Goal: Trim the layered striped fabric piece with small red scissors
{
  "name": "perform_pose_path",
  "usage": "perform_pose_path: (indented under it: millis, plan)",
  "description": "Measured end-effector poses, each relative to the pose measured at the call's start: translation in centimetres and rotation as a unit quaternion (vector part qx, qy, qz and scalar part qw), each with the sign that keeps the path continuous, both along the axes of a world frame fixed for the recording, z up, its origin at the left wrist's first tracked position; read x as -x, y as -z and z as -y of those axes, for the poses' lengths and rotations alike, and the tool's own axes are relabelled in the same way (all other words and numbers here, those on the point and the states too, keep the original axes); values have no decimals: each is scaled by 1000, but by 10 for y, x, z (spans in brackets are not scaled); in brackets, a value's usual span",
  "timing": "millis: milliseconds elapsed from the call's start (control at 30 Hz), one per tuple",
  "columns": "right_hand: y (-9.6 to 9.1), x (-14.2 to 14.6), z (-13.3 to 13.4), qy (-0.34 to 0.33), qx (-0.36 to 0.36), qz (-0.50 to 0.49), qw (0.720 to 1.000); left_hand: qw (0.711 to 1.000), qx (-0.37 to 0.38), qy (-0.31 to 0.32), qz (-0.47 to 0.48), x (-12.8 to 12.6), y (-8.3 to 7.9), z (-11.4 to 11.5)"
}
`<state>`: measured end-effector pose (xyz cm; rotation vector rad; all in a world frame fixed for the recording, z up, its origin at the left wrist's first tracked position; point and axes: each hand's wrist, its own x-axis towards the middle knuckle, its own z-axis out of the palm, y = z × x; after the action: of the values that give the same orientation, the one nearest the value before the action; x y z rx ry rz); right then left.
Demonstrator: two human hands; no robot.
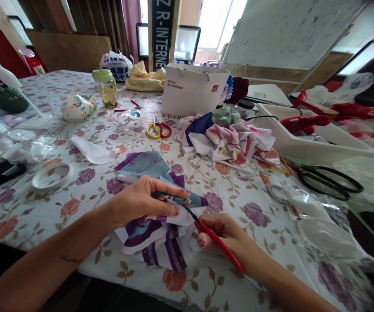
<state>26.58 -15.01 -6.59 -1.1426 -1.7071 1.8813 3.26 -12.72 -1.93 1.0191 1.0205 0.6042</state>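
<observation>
My left hand [148, 201] pinches the upper layer of a patterned fabric piece [144, 236] between thumb and fingers. The fabric is purple, blue and white, with folded layers lying on the table in front of me. In my right hand [224, 234] is a red-handled tool [221, 245] with a slim, curved dark tip; its exact kind is not clear. That tip reaches the white edge of the fabric beside my left thumb. Part of the cloth is hidden under my left hand.
Beyond the fabric lie small scissors [158, 130] with yellow and red handles. A heap of cloth [229, 138] is in front of a white paper bag [193, 89]. Large black scissors [328, 180] and a white bin [320, 136] sit right, a tape roll [51, 177] left.
</observation>
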Motion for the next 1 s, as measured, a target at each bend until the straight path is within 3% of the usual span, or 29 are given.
perform_pose_path:
  millis: [700,1000]
  plan:
    - [-1,1,1,-2,9,-24,1000,1000,-7,6,11,-3,-7,3]
    - [-3,1,1,2,16,-16,1000,999,25,0,37,-3,-2,1]
